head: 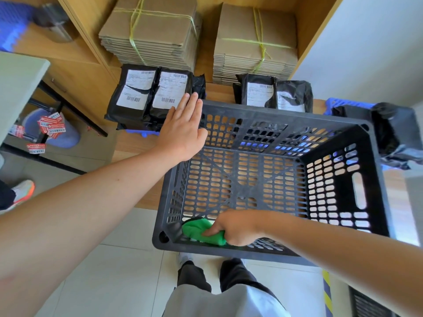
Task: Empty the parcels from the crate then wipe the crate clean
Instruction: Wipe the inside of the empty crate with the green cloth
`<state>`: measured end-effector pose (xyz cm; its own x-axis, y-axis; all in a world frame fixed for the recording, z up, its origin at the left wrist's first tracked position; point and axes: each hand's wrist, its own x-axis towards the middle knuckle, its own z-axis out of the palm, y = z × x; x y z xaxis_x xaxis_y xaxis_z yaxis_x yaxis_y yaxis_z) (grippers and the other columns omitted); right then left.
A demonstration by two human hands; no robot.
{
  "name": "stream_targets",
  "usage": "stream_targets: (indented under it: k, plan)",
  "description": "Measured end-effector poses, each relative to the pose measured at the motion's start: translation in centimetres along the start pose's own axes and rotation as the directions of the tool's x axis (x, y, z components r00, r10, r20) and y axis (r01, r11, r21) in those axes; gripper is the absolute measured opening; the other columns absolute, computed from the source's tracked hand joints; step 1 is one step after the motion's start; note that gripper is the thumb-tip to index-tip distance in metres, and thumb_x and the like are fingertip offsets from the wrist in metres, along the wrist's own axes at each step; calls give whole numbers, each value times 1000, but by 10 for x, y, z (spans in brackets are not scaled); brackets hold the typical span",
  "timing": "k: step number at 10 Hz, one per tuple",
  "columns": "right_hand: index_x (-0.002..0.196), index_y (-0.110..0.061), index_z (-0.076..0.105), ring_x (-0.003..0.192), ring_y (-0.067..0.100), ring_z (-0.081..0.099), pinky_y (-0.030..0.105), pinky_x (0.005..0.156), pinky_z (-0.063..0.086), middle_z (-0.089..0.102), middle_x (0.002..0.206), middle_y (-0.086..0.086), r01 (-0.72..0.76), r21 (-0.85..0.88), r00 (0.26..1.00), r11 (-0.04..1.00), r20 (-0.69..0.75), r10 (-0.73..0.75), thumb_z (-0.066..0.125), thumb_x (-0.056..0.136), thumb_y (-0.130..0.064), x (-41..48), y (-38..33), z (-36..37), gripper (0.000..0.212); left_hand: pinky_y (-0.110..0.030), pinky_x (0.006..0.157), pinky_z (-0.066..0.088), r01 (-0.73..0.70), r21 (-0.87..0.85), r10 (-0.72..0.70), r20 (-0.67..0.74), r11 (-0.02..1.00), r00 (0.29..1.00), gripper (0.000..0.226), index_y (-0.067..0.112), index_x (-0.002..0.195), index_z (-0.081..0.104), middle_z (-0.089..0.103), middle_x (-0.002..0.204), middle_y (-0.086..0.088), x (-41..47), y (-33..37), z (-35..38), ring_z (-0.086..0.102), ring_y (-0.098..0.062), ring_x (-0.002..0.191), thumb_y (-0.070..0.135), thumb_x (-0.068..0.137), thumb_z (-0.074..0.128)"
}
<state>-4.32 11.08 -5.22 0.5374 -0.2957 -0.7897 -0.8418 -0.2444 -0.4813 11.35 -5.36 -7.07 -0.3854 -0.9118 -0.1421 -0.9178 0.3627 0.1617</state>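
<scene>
My right hand [235, 227] is inside the crate [274, 110]. Its fingers are curled round a green cloth [199, 232] and push it against the near wall, close to the near left corner. My left hand [183, 131] is flat, with straight fingers held close together, and it holds nothing. It is at the far left corner of the crate, with the fingertips over the edge of a parcel. I cannot tell if it touches the rim.

The crate is black and full of little holes. It stands on the wooden bench [135, 143], and its near side sticks out past the bench's near edge.

The parcels are out of the crate. Two black ones with white labels [146, 97] lie just past its far left corner. Two more [272, 94] lie behind its far side. Behind them stand two tied stacks of flat cardboard [148, 30]. A black bag [393, 129] sits by the crate's far right corner.
</scene>
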Motion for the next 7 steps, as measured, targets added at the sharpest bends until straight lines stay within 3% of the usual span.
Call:
stream_targets:
  k: [2,3,4,5,7]
  plan:
    - [147,-30,44,95,26,50,32,77,42,54,135,10,27,-79,999,996,21,-25,34,90,12,-28,-9,-17,72,-45,127,3,-1,-14,1,-8,1000,1000,70,14,161,-4,-15,169,-1,-1,1,-2,-17,-17,154,38,102,24]
    - [149,-29,41,99,27,49,31,78,38,50,141,11,-29,-125,997,992,64,37,34,91,12,-33,-1,-16,71,-45,127,3,-2,-12,2,-8,1000,1000,70,14,161,-4,-15,169,-1,-1,1,-2,-17,-17,154,38,103,24]
    - [151,-26,38,120,34,50,32,85,40,47,145,14,-93,-149,991,984,77,105,36,94,10,-30,10,-4,67,-44,127,2,2,-15,-2,-9,1000,1000,70,14,161,-5,-15,169,-1,-1,2,-2,-17,-16,154,38,103,24]
    - [154,-26,31,124,37,50,37,96,45,42,149,17,-139,-139,985,980,79,151,39,94,11,-15,23,10,71,-44,127,1,6,-8,-6,-11,1000,1000,70,14,161,-5,-16,168,-1,-1,2,-1,-17,-16,154,39,102,25]
    - [155,-29,25,138,38,37,44,108,37,35,155,16,-172,-78,980,982,88,179,40,95,10,27,54,33,73,-45,127,3,1,-7,-1,-19,1000,1000,71,13,161,-3,-14,169,-1,-1,1,0,-16,-17,154,38,102,27]
